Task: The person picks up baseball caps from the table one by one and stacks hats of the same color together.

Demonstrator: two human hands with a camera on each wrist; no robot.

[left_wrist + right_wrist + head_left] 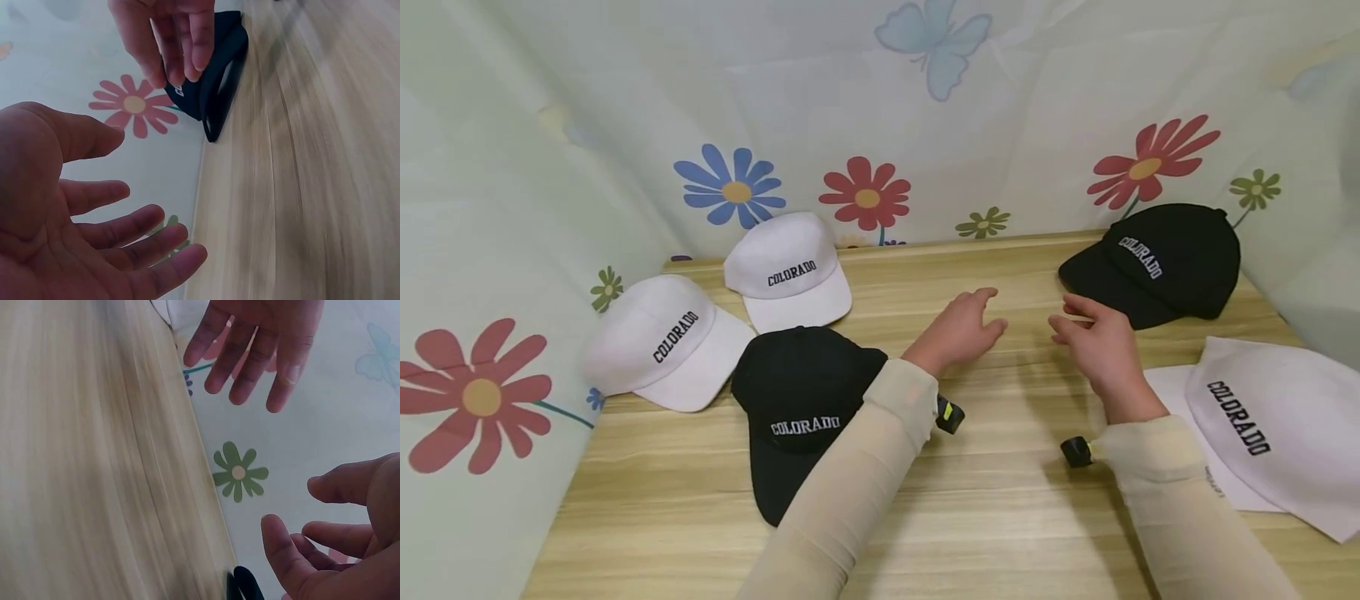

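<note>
Both hands are held above the middle of the table and hold nothing. My left hand (961,332) has its fingers loosely extended, as the left wrist view shows the hand (81,212) with spread fingers. Facing it, my right hand (1099,346) has relaxed, slightly bent fingers. Just behind the right hand lies a black cap (1180,258) lettered COLORADO. A second black cap (805,392) sits under and beside the left forearm, which hides part of it. To the right of the right forearm is a white cap (1285,425), its brim resting on the table.
Two more white caps, one at the back (790,267) and one at the left (666,337), stand near the table's left edge. The wooden table (1000,533) meets a flower-printed cloth (1030,150) at the back and sides. Each wrist carries a small black camera (950,414).
</note>
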